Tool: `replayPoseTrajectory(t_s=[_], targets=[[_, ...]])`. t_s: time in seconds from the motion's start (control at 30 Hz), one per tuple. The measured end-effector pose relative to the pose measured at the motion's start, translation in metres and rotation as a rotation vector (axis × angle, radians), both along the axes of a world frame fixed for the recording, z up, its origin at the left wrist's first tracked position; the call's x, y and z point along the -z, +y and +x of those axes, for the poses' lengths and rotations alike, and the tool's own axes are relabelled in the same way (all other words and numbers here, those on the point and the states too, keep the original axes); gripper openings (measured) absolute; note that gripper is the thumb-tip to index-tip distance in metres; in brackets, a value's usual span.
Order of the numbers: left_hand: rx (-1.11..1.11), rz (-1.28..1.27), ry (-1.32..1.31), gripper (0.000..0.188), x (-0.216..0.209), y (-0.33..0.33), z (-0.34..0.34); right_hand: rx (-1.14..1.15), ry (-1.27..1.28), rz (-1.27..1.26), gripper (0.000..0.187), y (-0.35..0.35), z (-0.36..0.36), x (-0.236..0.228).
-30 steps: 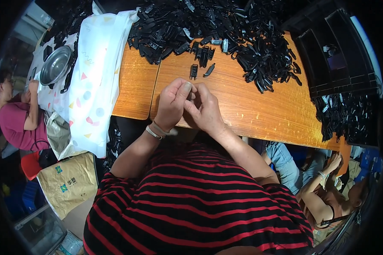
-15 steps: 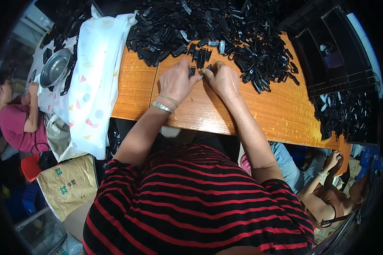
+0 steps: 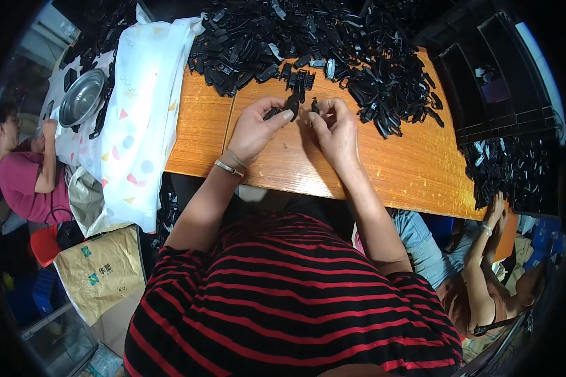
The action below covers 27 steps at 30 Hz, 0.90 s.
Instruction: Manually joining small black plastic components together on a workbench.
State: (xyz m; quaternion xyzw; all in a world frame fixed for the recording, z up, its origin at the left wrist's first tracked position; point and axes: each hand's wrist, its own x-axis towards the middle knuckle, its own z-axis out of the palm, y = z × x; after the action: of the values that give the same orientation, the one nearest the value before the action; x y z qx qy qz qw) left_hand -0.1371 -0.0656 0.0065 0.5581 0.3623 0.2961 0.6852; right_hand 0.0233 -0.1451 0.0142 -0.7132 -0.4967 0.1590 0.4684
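Observation:
Between the thumb and fingers of my left hand [image 3: 255, 129] is a black plastic part [image 3: 293, 103], held upright. A further dark piece shows under those fingers, too covered to make out. My right hand [image 3: 337, 131], a little apart from it, pinches a smaller black plastic piece [image 3: 315, 107]. Both hands are just above the wooden table [image 3: 283, 164]. Just beyond them a small group of black clip-like parts [image 3: 300, 80] lies on the wood. Behind that spreads a big heap of black plastic parts [image 3: 245, 53], with a few grey ones among them.
A patterned white plastic sheet [image 3: 135, 119] lies at the left, beside a metal bowl [image 3: 82, 98]. At the right stands a black crate [image 3: 493, 75] near more black parts [image 3: 509, 166]. One person [image 3: 34, 176] sits at far left, another [image 3: 478, 283] at lower right.
My hands have drawn slightly apart and turned, bringing the black parts into sight. The person at lower right has reached a hand up to the parts at the table's right end.

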Motion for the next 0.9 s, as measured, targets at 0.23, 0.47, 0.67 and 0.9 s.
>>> replayPoseTrajectory(t_s=[0.23,0.47,0.67,0.9], targets=[[0.063,-0.087,-0.247,0.022,-0.012,-0.013,-0.002,-0.087,-0.013,0.18,0.026,-0.01,-0.017,-0.013],[0.022,0.015,-0.226,0.019,-0.013,-0.016,-0.004,-0.144,-0.075,0.234,0.024,-0.014,-0.021,-0.023],[-0.078,0.166,-0.235,0.02,-0.015,-0.025,0.002,-0.145,-0.071,0.237,0.024,-0.015,-0.023,-0.023],[-0.147,0.265,-0.258,0.02,-0.014,-0.039,0.008,-0.106,-0.177,0.365,0.029,-0.016,-0.034,-0.015]])
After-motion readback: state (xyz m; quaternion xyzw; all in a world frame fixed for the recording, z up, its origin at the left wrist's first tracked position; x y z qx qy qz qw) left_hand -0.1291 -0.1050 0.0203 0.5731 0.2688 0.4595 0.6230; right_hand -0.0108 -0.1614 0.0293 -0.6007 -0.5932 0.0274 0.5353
